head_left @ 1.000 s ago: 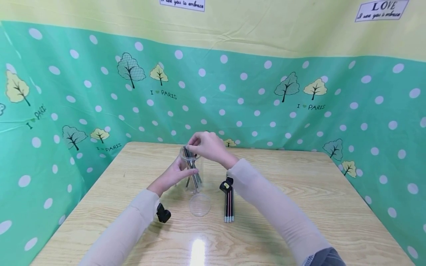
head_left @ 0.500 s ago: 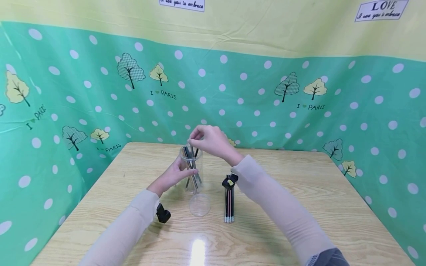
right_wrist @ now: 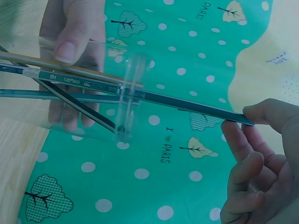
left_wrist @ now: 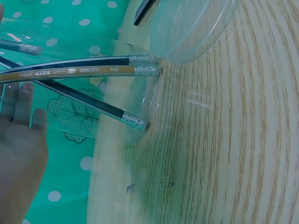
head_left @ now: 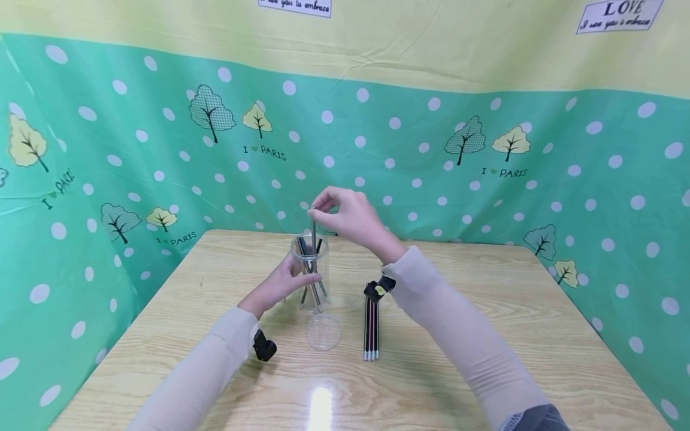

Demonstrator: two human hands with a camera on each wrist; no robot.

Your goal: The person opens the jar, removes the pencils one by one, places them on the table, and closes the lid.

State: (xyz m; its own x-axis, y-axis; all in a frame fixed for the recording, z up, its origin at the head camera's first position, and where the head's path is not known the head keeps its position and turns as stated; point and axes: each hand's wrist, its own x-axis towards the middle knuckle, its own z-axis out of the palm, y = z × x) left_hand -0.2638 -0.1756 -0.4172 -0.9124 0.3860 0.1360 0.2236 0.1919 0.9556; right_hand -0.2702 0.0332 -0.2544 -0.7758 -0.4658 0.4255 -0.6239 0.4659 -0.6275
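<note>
A clear cylindrical jar [head_left: 326,268] stands upright on the table, my left hand [head_left: 279,286] gripping it around its side. Inside lean several pencils [left_wrist: 98,71], dark ones and a gold-brown one, with metal-ringed eraser ends at the bottom. Above the rim, my right hand [head_left: 353,220] pinches the top end of a dark pencil [right_wrist: 191,106] between thumb and fingers. That pencil's upper part sticks out of the jar; its eraser end is still inside, as the right wrist view shows.
A round clear lid [head_left: 324,333] lies in front of the jar. To its right, several dark striped pencils [head_left: 371,335] lie side by side, eraser ends toward me, partly covered by the right wrist camera [head_left: 379,289]. A polka-dot curtain [head_left: 399,161] hangs behind the wooden table [head_left: 458,371].
My right hand has risen from the jar's mouth and shifted slightly right, drawing the pinched pencil upward. The left hand and jar stay in place.
</note>
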